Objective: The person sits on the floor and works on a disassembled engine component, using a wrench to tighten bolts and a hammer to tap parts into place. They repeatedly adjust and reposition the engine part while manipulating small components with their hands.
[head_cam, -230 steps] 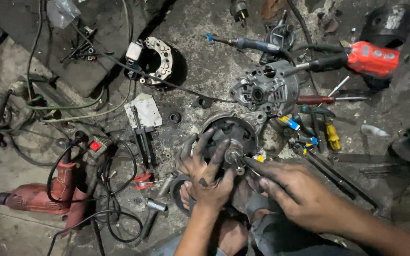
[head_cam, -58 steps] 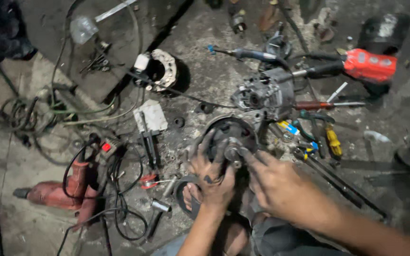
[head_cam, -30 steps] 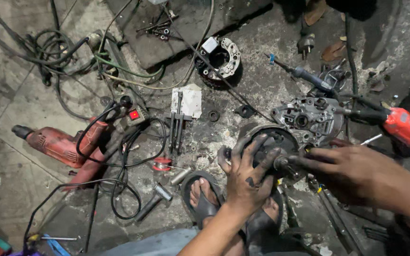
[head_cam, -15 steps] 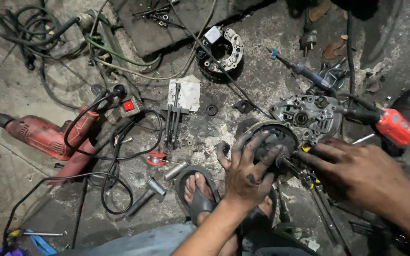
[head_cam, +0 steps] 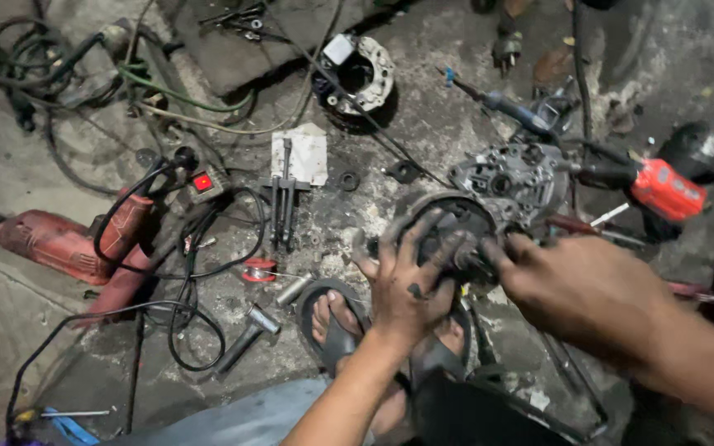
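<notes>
Head view, looking down at a grimy concrete floor. Left hand lies flat on a round dark motor part at centre frame, fingers spread wide and wrapped over its rim, holding it down. Right hand comes in from 4 o'clock, fingers curled, fingertips pinched at the hub of the same part. Cannot tell what sits under them, hidden by both hands.

The part rests on the floor, just above a sandalled foot at 6 o'clock.

Around it:
- Grey cast alternator housing just beside the part at 1 o'clock, touching or nearly so.
- Red power tool at 2–3 o'clock, nose pointing at the housing.
- Blue-handled screwdriver at 1 o'clock, beyond the housing.
- Ring-shaped stator piece at 11–12 o'clock, well apart.
- White card with a dark puller tool lying partly over it, at 10 o'clock.
- Small red solder spool at 9 o'clock, near the left hand.
- Red electric drill far at 9 o'clock, black cable looped round it.
- Tangle of wires at 10 o'clock, frame corner.
</notes>
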